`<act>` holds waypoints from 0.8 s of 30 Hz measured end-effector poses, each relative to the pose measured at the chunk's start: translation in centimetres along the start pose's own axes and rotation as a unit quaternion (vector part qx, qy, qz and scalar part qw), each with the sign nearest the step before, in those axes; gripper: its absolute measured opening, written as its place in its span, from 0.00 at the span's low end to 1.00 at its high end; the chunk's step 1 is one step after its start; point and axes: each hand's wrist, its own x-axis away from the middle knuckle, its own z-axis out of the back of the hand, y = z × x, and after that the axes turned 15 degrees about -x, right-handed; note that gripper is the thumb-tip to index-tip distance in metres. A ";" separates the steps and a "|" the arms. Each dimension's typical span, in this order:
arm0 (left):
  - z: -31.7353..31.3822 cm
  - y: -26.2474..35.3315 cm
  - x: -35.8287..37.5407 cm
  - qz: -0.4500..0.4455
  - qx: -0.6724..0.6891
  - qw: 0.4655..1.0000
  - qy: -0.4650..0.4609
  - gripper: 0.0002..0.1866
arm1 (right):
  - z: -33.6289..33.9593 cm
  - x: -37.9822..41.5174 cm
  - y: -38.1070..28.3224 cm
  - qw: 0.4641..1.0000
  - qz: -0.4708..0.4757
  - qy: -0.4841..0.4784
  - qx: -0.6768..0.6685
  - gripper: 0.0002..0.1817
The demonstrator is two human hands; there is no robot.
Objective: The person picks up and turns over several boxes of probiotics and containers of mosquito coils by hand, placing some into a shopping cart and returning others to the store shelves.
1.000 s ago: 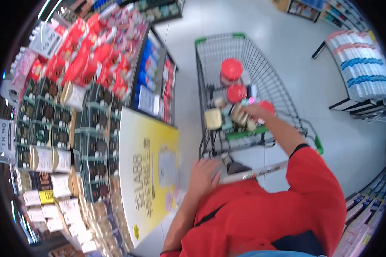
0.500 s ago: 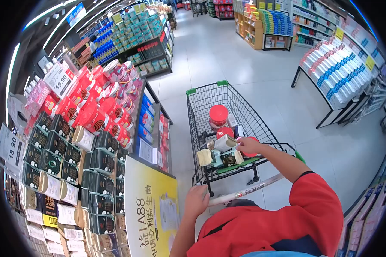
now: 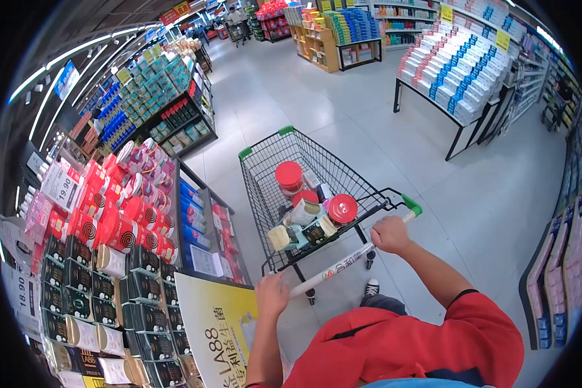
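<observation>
Wire cart (image 3: 265, 142), red-lidded tubs (image 3: 343, 209), assorted packs (image 3: 319, 231)

Both arms reach forward, bent at the elbows, the left hand (image 3: 272, 294) and right hand (image 3: 390, 234) curled closed, knuckles up.

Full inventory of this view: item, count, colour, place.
Cart: one, black wire with green corners, centre
Handle: one, whitish, cart's near end
Round tubs: three, red lids, in cart
Soft packs: several, cream, pale blue and dark green, in cart
Stacked packs: many, dark green, left display
Display tubs: many, red, behind those packs
Price signs: two large, white, left
Poster: one, yellow and white, left foreground
Boxes: many, white with blue or red, right table
Far shelves: several, mixed stock, background
Shoe: one, dark, white toe, below handle
Left hand: one, handle's left end
Right hand: one, handle's right end
</observation>
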 end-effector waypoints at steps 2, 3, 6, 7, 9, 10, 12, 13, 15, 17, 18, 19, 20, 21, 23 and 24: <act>0.7 2.2 -0.6 -0.030 -0.139 0.987 0.080 0.17 | 0.4 -0.7 0.8 1.000 0.001 -0.011 0.002 0.16; 0.9 3.5 -1.4 -0.036 -0.141 0.986 0.078 0.17 | 0.6 -1.0 1.4 1.000 -0.004 -0.007 0.002 0.16; 0.3 7.9 -4.1 -0.105 -0.029 0.993 0.044 0.16 | 0.5 -2.4 3.4 1.000 0.001 -0.019 0.000 0.17; -0.8 9.3 -5.3 -0.063 -0.001 0.998 0.008 0.16 | 0.6 -2.9 3.8 1.000 -0.007 -0.026 0.004 0.17; -2.3 13.1 -7.9 -0.031 0.032 0.998 -0.032 0.23 | 0.8 -3.8 5.1 0.998 -0.014 -0.052 -0.013 0.20; -2.4 14.5 -9.0 -0.007 -0.052 0.993 -0.105 0.25 | 0.6 -4.2 5.9 0.998 -0.012 -0.051 -0.032 0.19; -4.7 13.3 -11.5 -0.056 -0.184 0.968 -0.164 0.31 | -0.3 -4.8 7.9 0.997 0.054 -0.042 -0.031 0.18; -5.6 12.4 -12.1 -0.044 -0.189 0.970 -0.144 0.31 | 0.3 -5.0 8.0 0.996 0.060 -0.064 -0.008 0.16; -4.7 13.7 -11.9 -0.029 -0.119 0.989 -0.083 0.33 | 0.8 -4.8 8.1 0.998 0.031 -0.052 -0.029 0.16; -4.9 14.3 -12.0 -0.025 -0.104 0.992 -0.063 0.34 | 1.7 -4.3 8.1 0.996 0.061 -0.060 -0.023 0.16; -6.0 12.3 -12.1 -0.090 -0.161 0.981 -0.051 0.28 | 2.1 -4.0 8.4 0.994 0.085 -0.066 -0.026 0.16; -6.8 11.1 -12.3 -0.151 -0.218 0.963 -0.038 0.23 | 2.2 -3.9 8.6 0.994 0.080 -0.066 -0.021 0.16; -7.1 10.9 -12.7 -0.155 -0.215 0.963 -0.038 0.23 | 2.1 -3.8 8.8 0.993 0.098 -0.056 -0.040 0.16; -7.1 11.1 -13.2 -0.130 -0.203 0.969 -0.056 0.25 | 2.1 -3.9 9.1 0.990 0.117 -0.046 -0.059 0.17; -8.3 9.6 -14.4 -0.159 -0.196 0.967 -0.036 0.23 | 2.0 -4.3 9.5 0.992 0.104 -0.055 -0.050 0.18; -9.9 8.0 -15.7 -0.158 -0.196 0.967 -0.035 0.23 | 1.9 -4.7 9.5 0.993 0.091 -0.064 -0.046 0.18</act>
